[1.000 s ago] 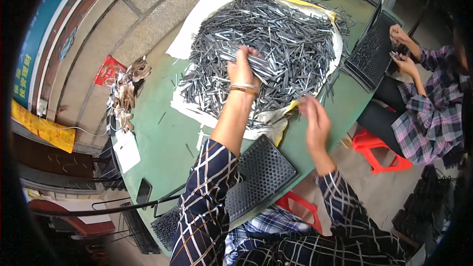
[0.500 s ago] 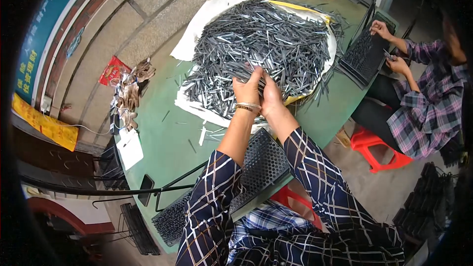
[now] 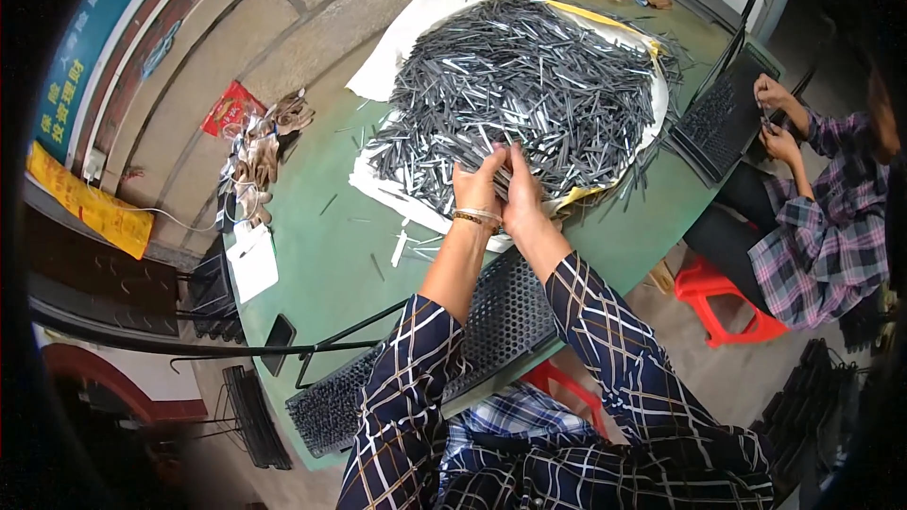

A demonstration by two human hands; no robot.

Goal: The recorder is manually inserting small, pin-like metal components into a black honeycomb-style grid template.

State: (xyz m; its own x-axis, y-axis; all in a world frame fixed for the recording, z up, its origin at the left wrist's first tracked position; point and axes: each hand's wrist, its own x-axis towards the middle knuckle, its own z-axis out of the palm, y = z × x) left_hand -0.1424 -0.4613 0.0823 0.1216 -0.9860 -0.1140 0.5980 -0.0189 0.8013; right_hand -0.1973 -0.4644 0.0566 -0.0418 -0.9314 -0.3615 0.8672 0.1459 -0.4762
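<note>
A large heap of thin dark-grey strips (image 3: 529, 76), some glinting like metal, lies on an opened white sack (image 3: 378, 71) on the green table. At the heap's near edge my left hand (image 3: 478, 193) and my right hand (image 3: 523, 191) come together, closed around a bundle of the strips (image 3: 465, 153). Both thumbs point away from me, and fingers of both hands are partly hidden. Below my wrists lies a black perforated tray (image 3: 505, 312); its left part is packed with small dark pieces (image 3: 331, 408).
At right, a co-worker's hands (image 3: 777, 118) work beside another black tray (image 3: 723, 123); a red stool (image 3: 723, 307) stands there. Gloves (image 3: 257, 165), a red packet (image 3: 232, 111), white paper (image 3: 253, 266) and a phone (image 3: 278, 344) line the left edge. A black rod (image 3: 350, 346) crosses nearby.
My hands, still closed on the strips, have drawn slightly toward me relative to the heap. The view has shifted a little. The co-worker's two hands have come closer together.
</note>
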